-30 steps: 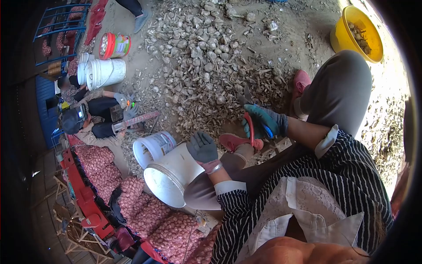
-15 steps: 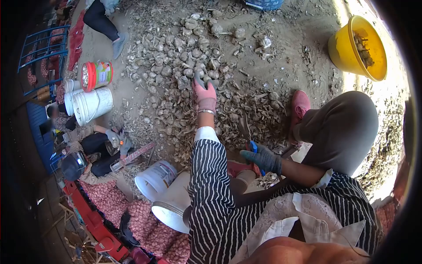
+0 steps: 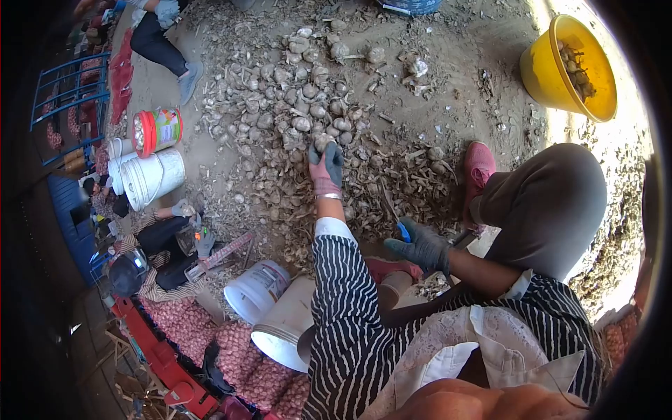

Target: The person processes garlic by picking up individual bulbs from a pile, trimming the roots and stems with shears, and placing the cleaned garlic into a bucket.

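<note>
My left hand [image 3: 326,169], in a pink and grey glove, reaches to the edge of a heap of garlic bulbs [image 3: 301,124]. Its fingers are closed round one pale garlic bulb [image 3: 323,142]. Lower and to the right is my right hand [image 3: 422,247], in a dark grey-blue glove, held over dry leaves and stalks near my feet. It grips a tool with a blue handle [image 3: 404,232]; most of the tool is hidden by the hand.
A yellow bucket [image 3: 530,78] with some bulbs stands at upper right. White buckets [image 3: 157,171] and a red-rimmed bucket [image 3: 165,130] are at left. Two more pails [image 3: 260,285] lie beside my legs. A co-worker [image 3: 161,259] sits at left; another person's leg [image 3: 157,42] shows above.
My left hand has drawn back slightly, with its fingers now closed on a bulb. My right hand has shifted a little, and the view has moved slightly.
</note>
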Demonstrator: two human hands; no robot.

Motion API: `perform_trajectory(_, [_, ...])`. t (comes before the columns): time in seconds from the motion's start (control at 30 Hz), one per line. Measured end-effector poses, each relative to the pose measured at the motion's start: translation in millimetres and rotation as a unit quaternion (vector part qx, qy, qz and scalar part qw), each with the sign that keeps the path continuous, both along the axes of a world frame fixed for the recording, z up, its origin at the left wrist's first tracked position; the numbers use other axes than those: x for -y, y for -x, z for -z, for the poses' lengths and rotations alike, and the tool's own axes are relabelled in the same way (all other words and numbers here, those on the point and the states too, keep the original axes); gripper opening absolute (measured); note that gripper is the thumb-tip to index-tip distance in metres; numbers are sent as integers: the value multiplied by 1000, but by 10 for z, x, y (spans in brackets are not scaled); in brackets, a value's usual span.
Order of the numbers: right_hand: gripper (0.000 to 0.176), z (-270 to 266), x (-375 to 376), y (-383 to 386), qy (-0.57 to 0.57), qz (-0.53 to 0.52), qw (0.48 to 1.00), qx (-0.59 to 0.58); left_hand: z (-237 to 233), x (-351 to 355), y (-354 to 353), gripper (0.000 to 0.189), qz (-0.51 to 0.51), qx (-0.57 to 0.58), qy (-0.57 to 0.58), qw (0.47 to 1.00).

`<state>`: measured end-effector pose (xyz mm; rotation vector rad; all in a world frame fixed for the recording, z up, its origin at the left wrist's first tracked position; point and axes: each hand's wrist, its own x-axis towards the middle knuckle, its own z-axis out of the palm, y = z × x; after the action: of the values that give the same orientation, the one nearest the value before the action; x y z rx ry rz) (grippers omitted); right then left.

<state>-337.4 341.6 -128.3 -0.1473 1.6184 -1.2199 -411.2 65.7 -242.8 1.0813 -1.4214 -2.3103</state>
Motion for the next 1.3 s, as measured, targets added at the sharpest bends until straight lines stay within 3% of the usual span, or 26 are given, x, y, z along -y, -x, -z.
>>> perform_trajectory(0.13, [55,-161,-35,173,-17,-27,994,-102,-635,-586,-802,39,-53,-85,-86,991])
perform_trajectory(0.2, [53,-177,-57,212,-19,-46,988,-144,-809,-805,-1151,43,-65,-86,-54,993])
perform_trajectory(0.27, [51,-177,-113,212,-62,-131,932,-331,-951,-976,-1420,47,-72,-86,-27,993])
perform_trajectory(0.3, [51,-203,-118,192,-61,-131,932,-332,-1016,-1055,-1541,50,-63,-74,9,995])
perform_trajectory(0.37, [44,-261,-121,130,-102,-173,884,-422,-1205,-1219,-1741,54,-68,-17,60,996])
perform_trajectory(0.47, [38,-80,-102,-44,-69,-263,880,-388,-1063,-1266,-2032,50,-74,-6,105,992])
perform_trajectory(0.57, [32,-140,-145,-186,-39,-336,872,-355,-1152,-1433,-2235,42,-93,4,56,994])
perform_trajectory(0.67, [26,-428,-201,-352,-20,-317,882,-349,-1233,-1486,-2437,34,-89,-7,-3,996])
perform_trajectory(0.77, [28,-447,-193,-501,-8,-335,869,-364,-1212,-1531,-2599,22,-94,-135,-121,979])
perform_trajectory(0.8, [28,-451,-192,-539,-10,-335,868,-367,-1142,-1526,-2668,22,-93,-139,-122,978])
perform_trajectory(0.87, [30,-462,-190,-577,32,-322,887,-329,-924,-1480,-2780,16,-96,-126,-229,961])
perform_trajectory(0.93, [31,-465,-211,-563,57,-323,888,-322,-911,-1516,-2772,16,-90,-112,-214,966])
perform_trajectory(1.0, [32,-520,-246,-534,85,-328,887,-313,-1063,-1584,-2708,18,-89,-97,-197,971])
perform_trajectory(1.07, [36,-700,-316,-455,148,-228,921,-280,-1342,-1619,-2579,29,-82,-179,-233,952])
perform_trajectory(1.1, [36,-641,-306,-437,150,-231,921,-277,-1249,-1480,-2581,43,-112,-225,-278,927])
perform_trajectory(1.13, [40,-531,-306,-410,116,-213,910,-335,-1218,-1443,-2596,43,-116,-222,-276,928])
perform_trajectory(1.2, [44,-324,-329,-386,85,-197,897,-387,-1154,-1402,-2645,54,-57,-331,-441,832])
perform_trajectory(1.23, [48,-281,-341,-363,66,-193,867,-455,-1086,-1364,-2631,71,-31,-340,-459,821])
perform_trajectory(1.3, [55,-192,-372,-318,27,-233,825,-514,-937,-1402,-2650,73,-84,-306,-427,847])
